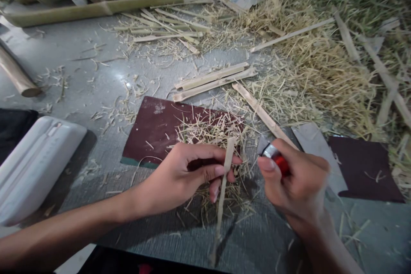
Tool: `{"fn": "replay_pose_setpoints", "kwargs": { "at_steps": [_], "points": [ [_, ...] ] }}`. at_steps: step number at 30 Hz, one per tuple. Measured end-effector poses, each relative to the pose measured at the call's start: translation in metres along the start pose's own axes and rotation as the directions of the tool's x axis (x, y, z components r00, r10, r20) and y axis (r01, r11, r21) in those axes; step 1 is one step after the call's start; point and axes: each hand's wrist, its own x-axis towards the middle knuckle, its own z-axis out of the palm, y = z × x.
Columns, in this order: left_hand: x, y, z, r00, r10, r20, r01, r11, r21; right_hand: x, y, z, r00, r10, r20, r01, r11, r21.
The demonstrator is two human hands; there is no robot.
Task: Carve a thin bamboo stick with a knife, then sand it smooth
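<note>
My left hand (189, 171) pinches a thin bamboo strip (222, 195) between thumb and fingers, its lower end slanting down toward the table's near edge. Closed around the red handle of a small knife (280, 163) is my right hand (295, 175), a short distance right of the strip. The knife's short metal blade points up and left, apart from the bamboo. Below the left hand, a heap of shavings (212, 128) covers part of a dark red sheet (154, 124) with a green edge.
Split bamboo lengths (96, 10) lie along the back. Several strips (215, 81) rest beyond the sheet, and a big pile of shavings (327, 68) spreads at right. A white case (41, 162) and a wooden rod (16, 70) are at left. Another dark sheet (366, 171) lies right.
</note>
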Motion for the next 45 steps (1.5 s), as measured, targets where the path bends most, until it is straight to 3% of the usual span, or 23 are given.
{"fn": "replay_pose_setpoints", "kwargs": {
  "at_steps": [8,14,18,27,45],
  "points": [
    [0.0028,0.0047,0.0033,0.999,-0.034,-0.037,0.032,0.999,-0.036,-0.0012,-0.0065,-0.0020,0.993,0.063,0.099,-0.084,0.970,0.228],
    [0.0024,0.0041,0.0016,0.999,-0.008,-0.031,0.010,0.998,0.068,0.0012,-0.0057,0.0000,0.973,-0.124,0.196,0.080,0.972,0.219],
    [0.0027,0.0022,0.0020,0.997,-0.003,-0.083,0.004,1.000,0.019,0.0011,-0.0049,0.0029,0.953,-0.181,0.244,0.137,0.973,0.185],
    [0.0031,0.0049,0.0030,0.995,-0.016,-0.103,0.008,0.997,-0.073,-0.0008,-0.0048,0.0027,0.955,-0.180,0.236,0.138,0.973,0.184],
    [0.0022,0.0074,0.0030,0.996,-0.025,-0.084,0.026,1.000,0.008,0.0022,-0.0054,0.0031,0.956,-0.172,0.237,0.132,0.975,0.177]
  ]
}}
